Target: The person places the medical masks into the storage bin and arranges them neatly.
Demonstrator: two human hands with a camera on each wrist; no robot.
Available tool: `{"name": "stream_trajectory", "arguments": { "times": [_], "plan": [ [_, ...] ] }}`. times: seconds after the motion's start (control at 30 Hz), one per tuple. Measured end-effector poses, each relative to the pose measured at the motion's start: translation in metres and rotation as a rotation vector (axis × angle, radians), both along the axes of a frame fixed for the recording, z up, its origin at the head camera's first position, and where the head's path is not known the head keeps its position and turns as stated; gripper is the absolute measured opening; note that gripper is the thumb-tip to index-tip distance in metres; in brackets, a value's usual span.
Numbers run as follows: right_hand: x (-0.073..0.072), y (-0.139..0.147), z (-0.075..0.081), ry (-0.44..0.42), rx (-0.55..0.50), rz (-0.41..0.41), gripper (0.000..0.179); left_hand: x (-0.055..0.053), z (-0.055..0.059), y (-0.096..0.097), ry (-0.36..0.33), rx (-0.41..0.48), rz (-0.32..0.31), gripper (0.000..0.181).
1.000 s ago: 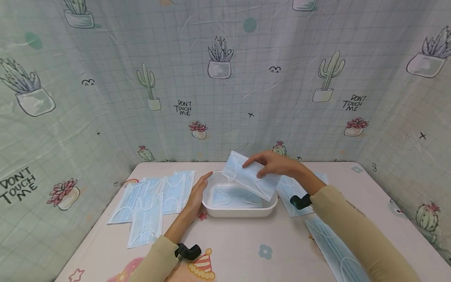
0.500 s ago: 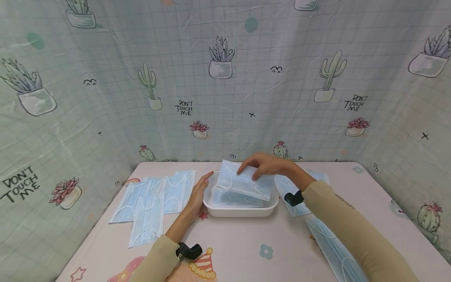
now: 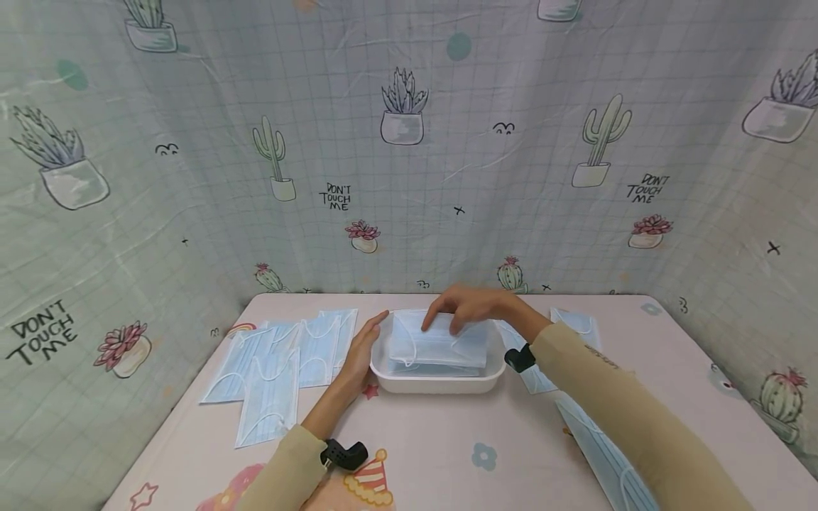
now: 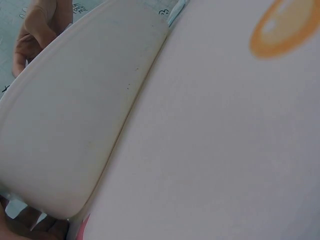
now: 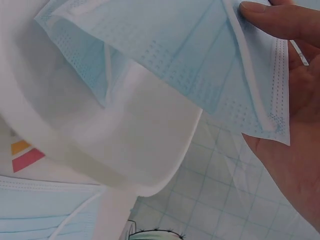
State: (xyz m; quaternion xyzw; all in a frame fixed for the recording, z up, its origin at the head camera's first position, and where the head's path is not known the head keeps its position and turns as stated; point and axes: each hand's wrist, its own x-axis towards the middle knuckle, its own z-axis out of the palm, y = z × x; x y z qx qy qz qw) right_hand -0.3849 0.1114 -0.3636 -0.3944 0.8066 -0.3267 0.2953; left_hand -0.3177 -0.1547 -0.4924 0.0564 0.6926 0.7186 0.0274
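Note:
My right hand (image 3: 473,305) pinches the upper edge of a light blue disposable face mask (image 3: 437,344) with white ear loops, low inside a white plastic tub (image 3: 434,385). In the right wrist view the thumb (image 5: 270,20) lies across the pleated mask (image 5: 195,60), whose near corner hangs out past the fingers. Another mask (image 3: 409,370) lies underneath it on the tub's floor, mostly covered. My left hand (image 3: 356,358) rests along the tub's left side with its fingers extended; in the left wrist view its fingers (image 4: 47,227) show at the tub's end.
Several masks (image 3: 268,397) lie overlapping on the table left of the tub. More lie to the right, one mask (image 3: 603,447) nearer the front and another mask (image 3: 543,383) partly behind my right wrist. A cactus-print curtain (image 3: 460,177) surrounds the table (image 3: 434,454).
My right hand has lowered the mask from a tilted pose above the tub to nearly level inside it, shifting slightly left. My left hand keeps its place at the tub's side.

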Motion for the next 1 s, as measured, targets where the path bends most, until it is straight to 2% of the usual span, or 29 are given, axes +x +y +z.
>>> {"name": "stream_trajectory", "arguments": {
  "times": [0.3, 0.63, 1.0],
  "plan": [
    [-0.002, -0.013, -0.008, -0.05, 0.064, 0.029, 0.047, -0.001, -0.002, -0.001, -0.002, 0.02, -0.004, 0.047],
    [-0.009, -0.017, -0.025, -0.17, 0.096, 0.047, 0.052, 0.0, 0.0, 0.001, 0.007, 0.009, 0.007, 0.048],
    [-0.008, -0.022, -0.03, -0.154, 0.154, 0.021, 0.051, 0.001, -0.001, 0.001, 0.01, -0.015, 0.005, 0.047]
  ]
}}
